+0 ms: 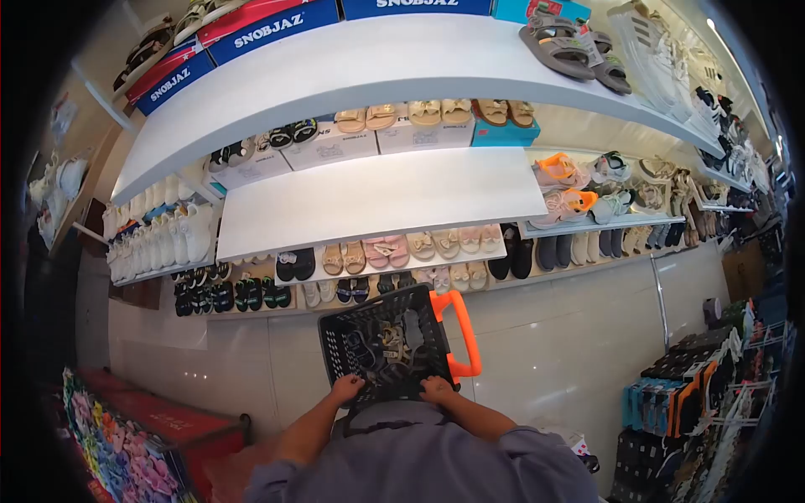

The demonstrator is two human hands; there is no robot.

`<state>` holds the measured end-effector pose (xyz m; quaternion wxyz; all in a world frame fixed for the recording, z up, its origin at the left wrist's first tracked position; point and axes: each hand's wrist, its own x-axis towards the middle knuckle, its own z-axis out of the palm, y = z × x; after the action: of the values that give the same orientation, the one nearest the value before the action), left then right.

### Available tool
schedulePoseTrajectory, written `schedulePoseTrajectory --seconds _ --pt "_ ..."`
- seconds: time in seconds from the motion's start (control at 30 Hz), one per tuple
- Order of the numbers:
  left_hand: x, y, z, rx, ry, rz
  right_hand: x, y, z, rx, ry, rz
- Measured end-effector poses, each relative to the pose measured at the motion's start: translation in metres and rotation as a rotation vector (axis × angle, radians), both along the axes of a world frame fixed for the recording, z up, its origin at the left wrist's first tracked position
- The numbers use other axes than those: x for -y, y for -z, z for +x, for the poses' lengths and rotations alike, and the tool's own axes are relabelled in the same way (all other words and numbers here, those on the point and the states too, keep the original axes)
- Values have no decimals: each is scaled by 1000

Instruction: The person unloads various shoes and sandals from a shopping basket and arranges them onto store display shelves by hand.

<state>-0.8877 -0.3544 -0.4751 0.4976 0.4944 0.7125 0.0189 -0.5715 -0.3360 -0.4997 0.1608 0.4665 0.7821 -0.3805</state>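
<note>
A black plastic shopping basket (335,331) with an orange handle (464,335) is in front of my body, below the shelves. Inside it lie several dark and tan sandals (392,342), jumbled together. My left hand (346,388) is closed on the basket's near rim at its left side. At the right part of the same rim, my right hand (437,389) is closed as well, close to the lower end of the handle. The handle stands out to the right, and neither hand touches it.
White shelves (377,197) ahead carry shoes and shoe boxes (277,29). Grey sandals (570,50) sit on the top shelf. To the right stands a rack of packaged footwear (671,402); to the left, a red stand (159,419) with colourful items. Tiled floor (553,335) lies between.
</note>
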Motion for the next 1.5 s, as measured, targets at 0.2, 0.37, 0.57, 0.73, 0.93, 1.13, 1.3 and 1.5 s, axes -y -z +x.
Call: schedulePoseTrajectory --seconds 0.2,0.37,0.57,0.73,0.93,1.13,1.3,1.5 --pt "37 0 -14 -9 -30 40 -8 26 17 41 246 -159" --pt "40 0 10 -8 -8 -69 -7 34 11 -10 271 -128" --pt "38 47 37 111 65 -152 0 30 -7 21 337 -135" --pt "11 90 29 144 143 -131 1 59 -36 -24 418 -65" --pt "-18 133 -25 80 -53 -171 -10 110 -82 -3 221 -98" --pt "5 189 -58 6 -210 -282 -33 153 -122 -32 181 -121" --pt "2 220 -32 110 -245 -335 -55 186 -125 20 152 -76" --pt "1 265 1 150 -240 -393 -101 235 -109 165 -51 -9"
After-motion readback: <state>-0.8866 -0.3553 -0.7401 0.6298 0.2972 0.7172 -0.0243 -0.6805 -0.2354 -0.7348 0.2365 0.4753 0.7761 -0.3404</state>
